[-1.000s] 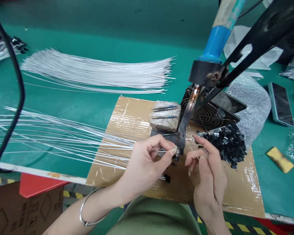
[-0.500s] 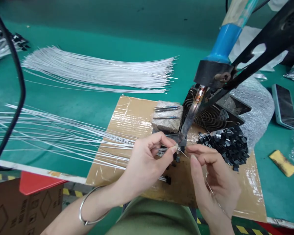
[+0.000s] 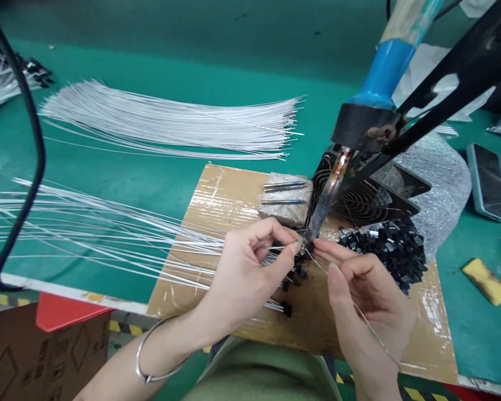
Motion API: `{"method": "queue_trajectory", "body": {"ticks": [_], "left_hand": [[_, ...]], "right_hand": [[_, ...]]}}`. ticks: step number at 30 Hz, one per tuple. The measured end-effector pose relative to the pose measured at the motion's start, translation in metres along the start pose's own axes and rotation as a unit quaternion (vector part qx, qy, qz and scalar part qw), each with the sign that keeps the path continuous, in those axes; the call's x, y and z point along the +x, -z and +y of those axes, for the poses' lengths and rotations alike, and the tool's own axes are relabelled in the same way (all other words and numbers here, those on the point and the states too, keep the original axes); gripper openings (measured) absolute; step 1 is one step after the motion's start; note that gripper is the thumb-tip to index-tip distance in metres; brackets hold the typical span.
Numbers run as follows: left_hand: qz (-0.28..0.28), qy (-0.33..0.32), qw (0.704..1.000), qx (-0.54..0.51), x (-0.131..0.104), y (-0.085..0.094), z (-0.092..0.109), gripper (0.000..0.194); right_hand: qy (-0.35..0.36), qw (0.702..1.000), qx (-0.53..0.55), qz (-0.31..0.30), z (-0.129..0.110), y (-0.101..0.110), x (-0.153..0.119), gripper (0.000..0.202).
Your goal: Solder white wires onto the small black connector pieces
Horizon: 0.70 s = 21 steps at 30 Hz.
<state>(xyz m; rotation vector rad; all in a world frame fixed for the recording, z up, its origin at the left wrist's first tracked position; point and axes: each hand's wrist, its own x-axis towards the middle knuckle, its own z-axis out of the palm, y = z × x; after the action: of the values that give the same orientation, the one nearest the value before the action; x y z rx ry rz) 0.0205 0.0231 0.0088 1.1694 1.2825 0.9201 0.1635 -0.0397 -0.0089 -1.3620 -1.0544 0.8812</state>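
My left hand (image 3: 250, 273) pinches a thin white wire (image 3: 276, 247) between thumb and forefinger, its end right under the tip of the soldering iron (image 3: 329, 192). A thin strand of solder wire (image 3: 373, 329) runs across my right hand (image 3: 369, 303), gripped between thumb and fingers, and reaches toward that tip. My fingertips and the iron hide the exact contact there. Several white wires (image 3: 187, 236) lie beneath my left hand, some with small black pieces (image 3: 287, 309) on their ends, on a cardboard sheet (image 3: 211, 192).
Behind my hands sits a grey block (image 3: 286, 214) with metal tips on it. A black fan (image 3: 361, 197) and a pile of black pieces (image 3: 390, 248) are at right, beyond them a phone (image 3: 489, 181) and yellow sponge (image 3: 486, 280). A large white wire bundle (image 3: 171, 120) lies behind.
My left fingertips have shifted slightly left and down. My right hand has moved a little right and down, with more of the solder wire showing.
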Motion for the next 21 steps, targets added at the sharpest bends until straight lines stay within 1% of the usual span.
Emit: {"method": "queue_trajectory", "body": {"ticks": [6,21], "left_hand": [[0.004,-0.003,1.000,-0.017,-0.0005,0.0002,0.0036,0.009],[0.003,-0.017,1.000,-0.019,-0.0005,0.0010,0.0028,0.009]], "right_hand": [[0.001,1.000,0.012,0.003,-0.0028,-0.0016,0.0010,0.020],[0.020,1.000,0.017,0.002,-0.0023,-0.0032,0.0013,0.020]]}}
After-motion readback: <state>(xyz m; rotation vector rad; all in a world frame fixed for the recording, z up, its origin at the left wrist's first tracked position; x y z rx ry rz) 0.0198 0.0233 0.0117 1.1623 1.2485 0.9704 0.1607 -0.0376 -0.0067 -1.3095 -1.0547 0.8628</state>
